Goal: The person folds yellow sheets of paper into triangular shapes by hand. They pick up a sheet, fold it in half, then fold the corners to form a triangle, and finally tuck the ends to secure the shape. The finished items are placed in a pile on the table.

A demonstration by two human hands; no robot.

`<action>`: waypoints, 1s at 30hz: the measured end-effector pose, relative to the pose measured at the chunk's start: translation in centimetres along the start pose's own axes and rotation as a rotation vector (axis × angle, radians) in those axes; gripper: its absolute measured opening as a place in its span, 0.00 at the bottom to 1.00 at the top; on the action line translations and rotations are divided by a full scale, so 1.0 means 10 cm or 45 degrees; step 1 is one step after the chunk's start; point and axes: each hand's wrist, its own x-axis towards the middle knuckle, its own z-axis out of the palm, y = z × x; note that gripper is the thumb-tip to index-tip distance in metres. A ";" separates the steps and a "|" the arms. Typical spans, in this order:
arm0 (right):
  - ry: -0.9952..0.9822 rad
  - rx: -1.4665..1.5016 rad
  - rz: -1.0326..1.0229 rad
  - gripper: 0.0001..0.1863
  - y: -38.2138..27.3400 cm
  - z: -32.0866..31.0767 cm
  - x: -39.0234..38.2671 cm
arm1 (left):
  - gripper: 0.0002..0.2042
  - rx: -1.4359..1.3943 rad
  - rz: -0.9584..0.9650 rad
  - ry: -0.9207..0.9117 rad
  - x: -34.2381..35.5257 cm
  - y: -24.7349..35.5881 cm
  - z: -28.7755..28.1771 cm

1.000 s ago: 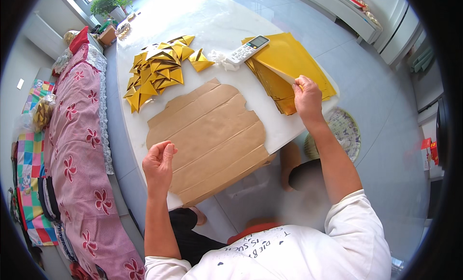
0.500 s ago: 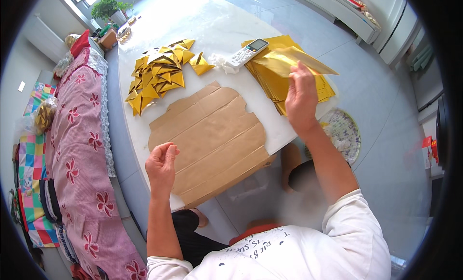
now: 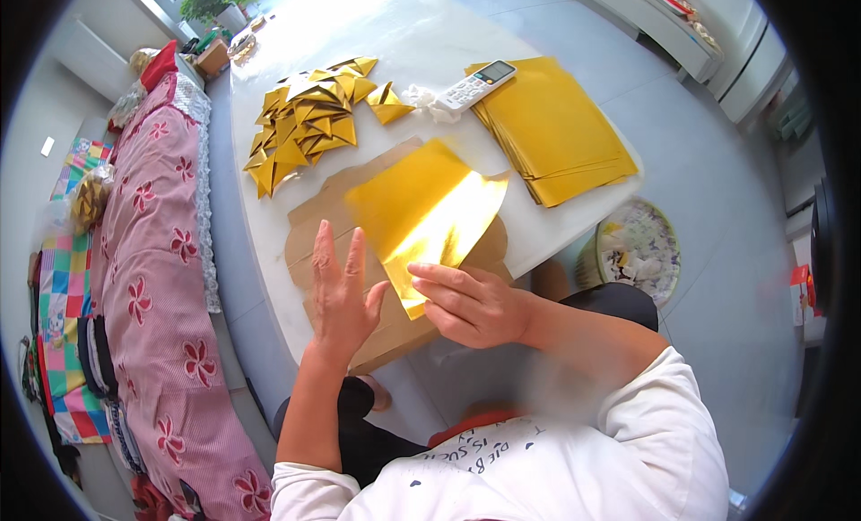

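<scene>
Gold sheet (image 3: pixel 395 198) over cardboard (image 3: pixel 309 214)
Right fingers (image 3: pixel 439 275) pinch its near end, length running away; left fingers (image 3: pixel 326 252) spread just beside

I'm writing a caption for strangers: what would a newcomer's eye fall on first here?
Most likely the gleaming gold sheet, pinched in the right hand over the cardboard. Next might come the heap of folded gold pieces on the table's left side and the gold stack on its right. Along the picture's left runs a pink flowered cloth.
</scene>
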 end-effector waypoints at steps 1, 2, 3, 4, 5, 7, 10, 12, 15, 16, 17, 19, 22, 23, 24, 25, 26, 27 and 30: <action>0.038 0.057 -0.036 0.08 -0.01 0.00 0.00 | 0.32 0.020 0.006 -0.004 0.02 0.01 0.00; -0.005 0.105 -0.015 0.09 -0.01 -0.05 0.01 | 0.29 0.041 0.011 -0.008 0.03 0.01 -0.01; -0.002 0.132 0.014 0.10 0.00 -0.09 0.04 | 0.25 0.061 0.029 0.017 0.00 -0.07 0.01; -0.005 0.157 0.043 0.10 0.01 -0.12 0.06 | 0.20 0.075 0.045 0.042 -0.04 -0.20 0.06; -0.007 0.182 0.072 0.11 0.03 -0.13 0.08 | 0.16 0.091 0.061 0.067 -0.09 -0.30 0.10; 0.011 0.185 0.195 0.12 0.07 -0.14 0.05 | 0.11 -0.053 -0.023 0.092 -0.05 -0.27 0.05; 0.054 0.215 0.296 0.15 0.18 -0.13 -0.01 | 0.08 -0.114 0.000 0.144 -0.03 -0.28 -0.05; 0.078 0.194 0.367 0.17 0.24 -0.13 0.02 | 0.07 -0.166 0.032 0.148 -0.03 -0.32 -0.10; 0.026 0.060 0.443 0.20 0.34 -0.16 0.05 | 0.06 -0.289 0.049 0.205 -0.03 -0.34 -0.13; 0.063 0.068 0.526 0.17 0.35 -0.15 0.06 | 0.05 -0.288 0.092 0.192 -0.02 -0.35 -0.17; 0.049 0.060 0.548 0.15 0.37 -0.15 0.05 | 0.05 -0.285 0.112 0.207 -0.02 -0.36 -0.20; 0.023 0.044 0.587 0.11 0.43 -0.15 0.04 | 0.06 -0.277 0.153 0.244 -0.01 -0.37 -0.25; 0.030 0.063 0.676 0.08 0.47 -0.12 0.03 | 0.06 -0.286 0.154 0.342 -0.02 -0.40 -0.30; 0.045 0.127 0.695 0.07 0.47 -0.09 0.02 | 0.07 -0.263 0.160 0.388 -0.03 -0.40 -0.32; 0.060 0.191 0.713 0.06 0.48 -0.06 0.01 | 0.07 -0.240 0.166 0.433 -0.03 -0.41 -0.35; 0.074 0.256 0.732 0.05 0.48 -0.04 0.01 | 0.08 -0.216 0.172 0.478 -0.04 -0.42 -0.37; 0.019 0.405 0.864 0.05 0.46 -0.04 0.01 | 0.10 -0.156 0.186 0.524 -0.06 -0.44 -0.39; -0.039 0.552 0.997 0.04 0.41 -0.05 -0.01 | 0.13 -0.098 0.200 0.568 -0.09 -0.46 -0.40; -0.060 0.878 1.321 0.04 0.34 -0.04 -0.01 | 0.21 0.180 0.117 0.776 -0.11 -0.42 -0.44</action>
